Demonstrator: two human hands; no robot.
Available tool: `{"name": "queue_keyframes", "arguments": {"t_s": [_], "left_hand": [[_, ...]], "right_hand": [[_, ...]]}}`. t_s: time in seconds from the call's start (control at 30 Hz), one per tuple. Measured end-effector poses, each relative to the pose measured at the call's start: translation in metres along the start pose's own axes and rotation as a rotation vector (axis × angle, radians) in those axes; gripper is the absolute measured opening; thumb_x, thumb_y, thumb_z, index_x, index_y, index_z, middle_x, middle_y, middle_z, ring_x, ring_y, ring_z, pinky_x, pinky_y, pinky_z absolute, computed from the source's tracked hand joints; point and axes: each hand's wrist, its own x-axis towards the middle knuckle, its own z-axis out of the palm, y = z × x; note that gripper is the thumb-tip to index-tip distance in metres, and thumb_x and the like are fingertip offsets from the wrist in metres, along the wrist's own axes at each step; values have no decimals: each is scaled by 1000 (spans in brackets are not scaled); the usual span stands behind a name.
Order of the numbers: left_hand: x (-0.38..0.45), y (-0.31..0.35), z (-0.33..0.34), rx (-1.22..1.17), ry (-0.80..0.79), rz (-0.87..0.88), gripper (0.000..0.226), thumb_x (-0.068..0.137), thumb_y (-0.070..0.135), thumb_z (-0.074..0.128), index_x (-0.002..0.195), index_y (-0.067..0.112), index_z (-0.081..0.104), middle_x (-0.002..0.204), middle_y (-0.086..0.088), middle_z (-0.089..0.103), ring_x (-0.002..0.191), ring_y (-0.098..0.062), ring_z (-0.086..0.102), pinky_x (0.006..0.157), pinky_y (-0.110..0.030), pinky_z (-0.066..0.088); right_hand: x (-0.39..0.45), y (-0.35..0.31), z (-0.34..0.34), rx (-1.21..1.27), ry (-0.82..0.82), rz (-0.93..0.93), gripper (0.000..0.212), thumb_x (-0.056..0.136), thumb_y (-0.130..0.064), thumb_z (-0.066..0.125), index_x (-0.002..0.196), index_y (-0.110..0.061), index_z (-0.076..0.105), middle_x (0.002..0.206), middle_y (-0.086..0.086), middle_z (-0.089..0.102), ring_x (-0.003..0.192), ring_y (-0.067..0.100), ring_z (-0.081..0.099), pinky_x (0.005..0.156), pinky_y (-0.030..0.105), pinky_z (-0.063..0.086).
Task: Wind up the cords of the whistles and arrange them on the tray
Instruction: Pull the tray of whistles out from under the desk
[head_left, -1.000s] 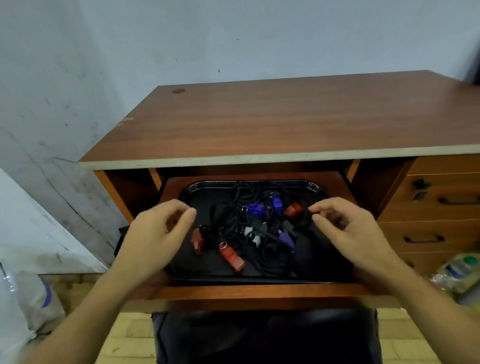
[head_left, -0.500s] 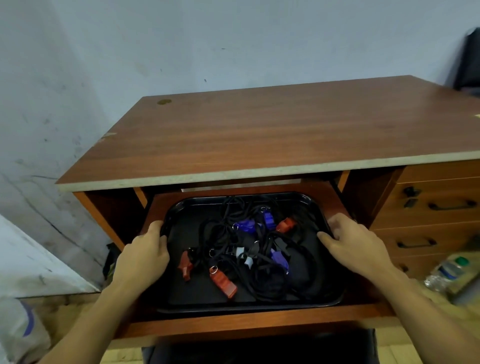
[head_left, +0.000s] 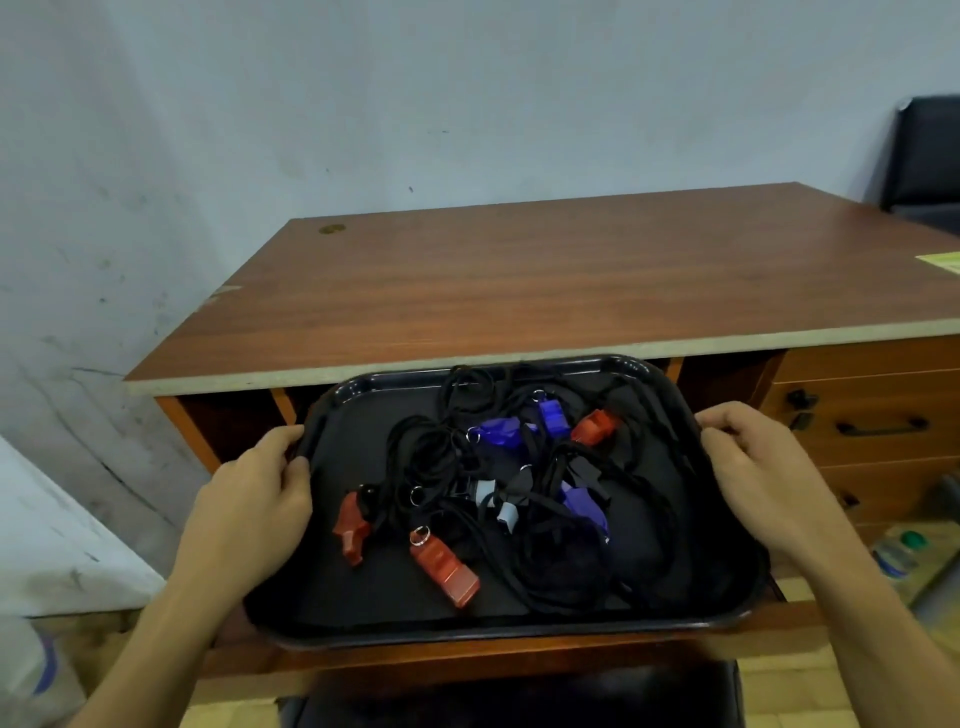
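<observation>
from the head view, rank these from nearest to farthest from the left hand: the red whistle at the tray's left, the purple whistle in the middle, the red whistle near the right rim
Measured from the left hand:
1. Left red whistle, just right of that hand.
2. Middle purple whistle, toward the tray's back centre.
3. Right red whistle, near the right hand.

**Bare hands, bare forearms**

Two forearms are showing uncovered all the way to the frame's lower edge — no sleeve cuffs are appearing. The left hand (head_left: 249, 512) and right hand (head_left: 763, 478) are wearing nothing — fingers plain, wrists unadorned.
</observation>
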Motion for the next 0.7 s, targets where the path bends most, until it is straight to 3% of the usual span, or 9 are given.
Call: {"name": "queue_keyframes", "arguments": {"t_s": [0.13, 0.23, 0.3, 0.4, 0.57, 0.7], "left_hand": [[15, 9, -14, -15, 25, 24, 29, 100, 17, 48, 128, 15, 56, 71, 9, 61, 61, -16, 59, 60, -37, 49], [41, 19, -22, -29, 36, 35, 27, 101, 17, 47, 126, 16, 57, 80, -3, 69, 56, -18, 59, 49, -29, 39], [65, 24, -26, -5, 36, 42, 31, 100, 17, 47, 129, 12, 55, 98, -10, 68, 65, -20, 58, 53, -30, 38], [96, 27, -28, 55, 16, 46, 28, 100, 18, 45, 125, 12, 56, 106, -13, 66, 82, -30, 61, 68, -38, 48], [156, 28, -27, 190, 6, 31, 14, 99, 22, 43, 104, 14, 53, 95, -11, 62, 76, -29, 57, 68, -41, 50], [209, 24, -8, 205, -4, 21, 14, 100, 23, 41, 106, 15, 52, 89, -7, 62, 71, -27, 60, 65, -43, 55]], "right_hand": [[26, -18, -16, -42, -30, -34, 8, 100, -29, 56, 99, -22, 61, 90, -3, 71, 79, 22, 69, 77, 50, 58], [56, -32, -25, -106, -28, -62, 18, 98, -31, 60, 106, -15, 61, 99, 3, 68, 87, 24, 65, 79, 41, 55], [78, -41, -26, -99, -3, -78, 20, 97, -31, 61, 108, -14, 62, 105, 4, 64, 96, 26, 62, 84, 41, 52], [108, -49, -19, -100, 29, -100, 12, 94, -29, 64, 93, -17, 63, 99, 5, 68, 95, 28, 64, 83, 38, 50], [163, -66, -2, -91, -4, -114, 25, 96, -26, 61, 88, -2, 66, 90, 19, 69, 86, 39, 65, 82, 51, 53], [221, -72, 26, -181, -41, -106, 25, 98, -32, 58, 94, -8, 66, 94, 12, 70, 87, 31, 65, 83, 47, 54]]}}
